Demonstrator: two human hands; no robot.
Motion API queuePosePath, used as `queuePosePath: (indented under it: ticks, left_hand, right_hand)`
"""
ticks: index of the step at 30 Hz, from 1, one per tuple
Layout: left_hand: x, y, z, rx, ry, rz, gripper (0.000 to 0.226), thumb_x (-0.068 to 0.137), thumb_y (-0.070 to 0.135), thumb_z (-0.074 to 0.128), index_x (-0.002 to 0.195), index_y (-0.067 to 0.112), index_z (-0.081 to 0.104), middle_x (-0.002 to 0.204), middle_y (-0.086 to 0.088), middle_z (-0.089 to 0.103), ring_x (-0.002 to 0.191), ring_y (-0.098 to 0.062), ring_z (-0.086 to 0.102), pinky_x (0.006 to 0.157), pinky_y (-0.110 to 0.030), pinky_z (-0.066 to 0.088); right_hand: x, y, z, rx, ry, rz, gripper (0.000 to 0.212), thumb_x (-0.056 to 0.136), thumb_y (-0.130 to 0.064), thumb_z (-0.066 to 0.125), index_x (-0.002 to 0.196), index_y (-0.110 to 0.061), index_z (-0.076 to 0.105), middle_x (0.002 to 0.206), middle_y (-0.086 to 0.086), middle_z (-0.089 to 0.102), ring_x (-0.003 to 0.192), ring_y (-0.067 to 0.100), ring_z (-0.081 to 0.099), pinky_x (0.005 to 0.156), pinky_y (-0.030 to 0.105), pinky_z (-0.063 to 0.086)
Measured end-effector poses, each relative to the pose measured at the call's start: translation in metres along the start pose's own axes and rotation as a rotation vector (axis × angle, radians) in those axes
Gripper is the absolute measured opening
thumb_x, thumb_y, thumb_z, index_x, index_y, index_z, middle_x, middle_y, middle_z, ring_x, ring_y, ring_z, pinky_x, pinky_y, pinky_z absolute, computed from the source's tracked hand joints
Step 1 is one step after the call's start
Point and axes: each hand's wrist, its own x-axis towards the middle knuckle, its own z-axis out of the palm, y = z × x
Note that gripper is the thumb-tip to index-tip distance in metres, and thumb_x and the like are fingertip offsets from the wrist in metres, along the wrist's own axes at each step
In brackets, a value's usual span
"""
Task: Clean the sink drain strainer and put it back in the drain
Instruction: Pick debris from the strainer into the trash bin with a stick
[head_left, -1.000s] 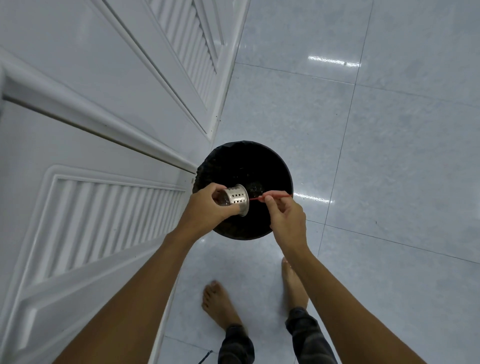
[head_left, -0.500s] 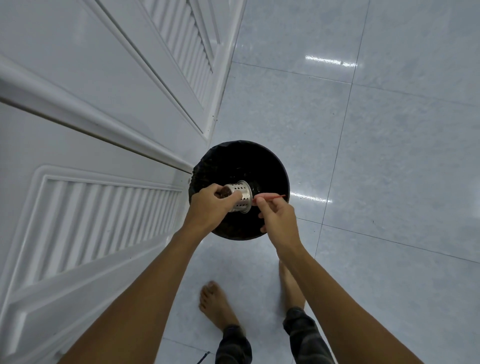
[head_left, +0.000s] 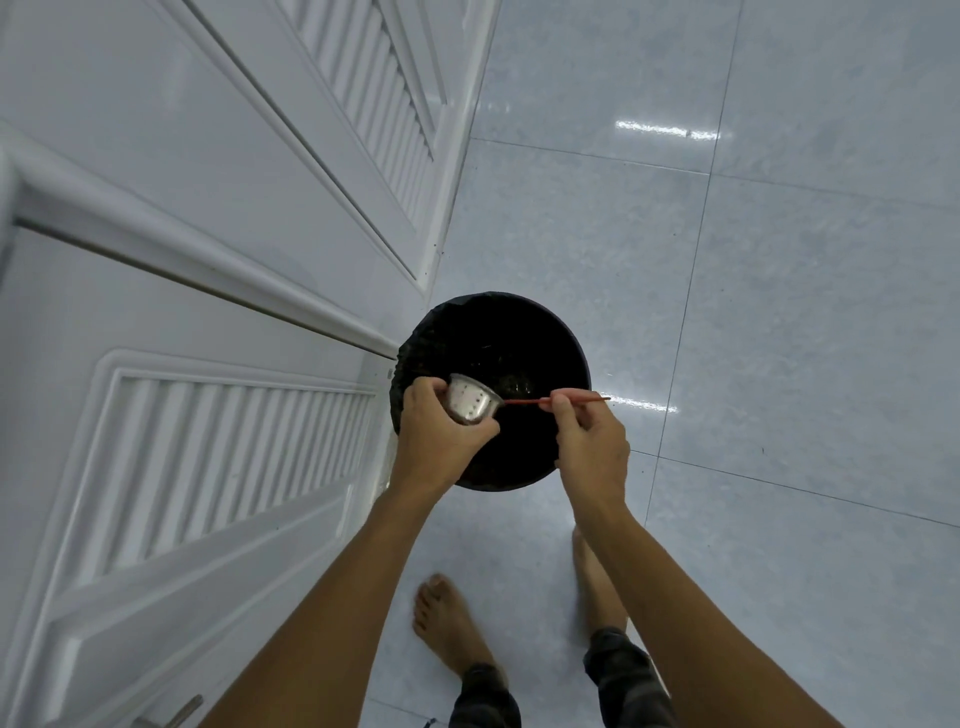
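Observation:
My left hand (head_left: 441, 441) grips a shiny metal strainer cup (head_left: 471, 405) with small holes, held on its side over a round black trash bin (head_left: 550, 364). The cup's mouth faces right. My right hand (head_left: 592, 441) pinches a thin red stick (head_left: 550, 400) that lies level, its left tip at the mouth of the strainer. Both hands hover above the bin's opening. The inside of the strainer is hidden from me.
White louvred doors (head_left: 234, 457) stand along the left, close to the bin. Glossy pale floor tiles (head_left: 779, 312) stretch to the right. My two bare feet (head_left: 447, 623) stand on the floor just below the bin.
The strainer has turned in my left hand, showing more of its holed side. My right hand has drawn the red stick back to the right, out of the cup.

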Motion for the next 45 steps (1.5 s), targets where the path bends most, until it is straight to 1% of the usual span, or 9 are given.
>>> queuePosePath:
  ticks: [5,9,12,17,22,26,36,40,45]
  left_hand:
    - [-0.015,-0.005,0.013,0.049,-0.061,0.041,0.081,0.068,0.029,0.089,0.136,0.019,0.046,0.125,0.005,0.04,0.107,-0.012,0.051,0.07,-0.008,0.041]
    - [-0.018,-0.009,0.016,0.041,-0.014,0.057,0.079,0.068,0.033,0.089,0.134,0.02,0.047,0.125,0.006,0.04,0.106,-0.01,0.05,0.07,-0.007,0.04]
    - [-0.019,-0.012,0.013,0.041,0.02,0.004,0.078,0.069,0.035,0.089,0.133,0.019,0.048,0.124,0.003,0.042,0.106,-0.014,0.052,0.068,-0.007,0.039]
    - [-0.037,-0.004,0.005,-0.164,0.106,-0.014,0.076,0.069,0.022,0.092,0.127,0.027,0.044,0.126,0.004,0.052,0.112,-0.012,0.057,0.071,-0.007,0.049]
    - [-0.067,0.054,-0.025,-0.277,0.237,0.131,0.076,0.069,0.026,0.093,0.127,0.029,0.044,0.124,0.006,0.059,0.114,-0.015,0.062,0.091,-0.032,0.059]
    - [-0.097,0.132,-0.073,-0.362,0.394,0.233,0.082,0.069,0.031,0.094,0.133,0.035,0.042,0.13,0.011,0.057,0.122,-0.014,0.059,0.097,-0.035,0.058]
    - [-0.167,0.294,-0.248,-0.53,0.701,0.519,0.086,0.073,0.037,0.091,0.14,0.04,0.037,0.138,0.024,0.049,0.126,-0.007,0.054,0.099,-0.023,0.051]
    - [-0.194,0.275,-0.327,-0.527,0.865,0.514,0.085,0.073,0.033,0.091,0.14,0.033,0.04,0.138,0.016,0.051,0.126,-0.002,0.052,0.101,-0.025,0.05]
    - [-0.235,0.182,-0.407,-0.473,1.048,0.364,0.088,0.07,0.037,0.09,0.143,0.029,0.041,0.138,0.013,0.052,0.127,-0.007,0.054,0.104,-0.034,0.051]
  right_hand:
    - [-0.01,-0.001,0.006,-0.071,-0.229,-0.109,0.012,0.102,-0.027,0.061,0.103,-0.028,0.073,0.097,-0.012,0.076,0.092,0.004,0.069,0.082,0.025,0.059]
    - [-0.006,0.0,0.006,-0.131,-0.072,-0.176,0.014,0.102,-0.026,0.061,0.107,-0.026,0.073,0.095,-0.016,0.073,0.088,-0.008,0.066,0.076,0.009,0.051]
    - [-0.006,0.001,0.001,-0.104,-0.006,-0.18,0.014,0.103,-0.028,0.059,0.107,-0.03,0.072,0.093,-0.02,0.071,0.089,-0.013,0.064,0.079,0.013,0.055]
    - [-0.024,-0.019,-0.013,-0.003,-0.011,-0.159,0.019,0.103,-0.029,0.059,0.115,-0.024,0.072,0.107,-0.005,0.075,0.103,0.009,0.069,0.092,0.037,0.061]
    - [-0.053,-0.094,-0.043,0.153,0.025,-0.203,0.013,0.103,-0.032,0.059,0.107,-0.033,0.072,0.102,-0.015,0.077,0.097,0.013,0.07,0.078,0.036,0.062]
    - [-0.085,-0.187,-0.07,0.274,0.054,-0.31,0.012,0.104,-0.033,0.058,0.106,-0.036,0.07,0.104,-0.019,0.077,0.081,0.0,0.066,0.056,0.02,0.054]
    - [-0.2,-0.402,-0.085,0.531,-0.095,-0.659,0.011,0.101,-0.036,0.062,0.105,-0.033,0.072,0.108,-0.009,0.078,0.077,0.006,0.062,0.054,0.022,0.053]
    - [-0.261,-0.432,-0.041,0.557,-0.243,-0.742,0.01,0.101,-0.034,0.063,0.104,-0.034,0.073,0.107,-0.008,0.079,0.074,0.006,0.061,0.053,0.023,0.052]
    - [-0.341,-0.419,0.039,0.504,-0.486,-0.762,0.011,0.102,-0.03,0.062,0.104,-0.033,0.073,0.101,-0.007,0.078,0.073,0.005,0.059,0.052,0.022,0.051]
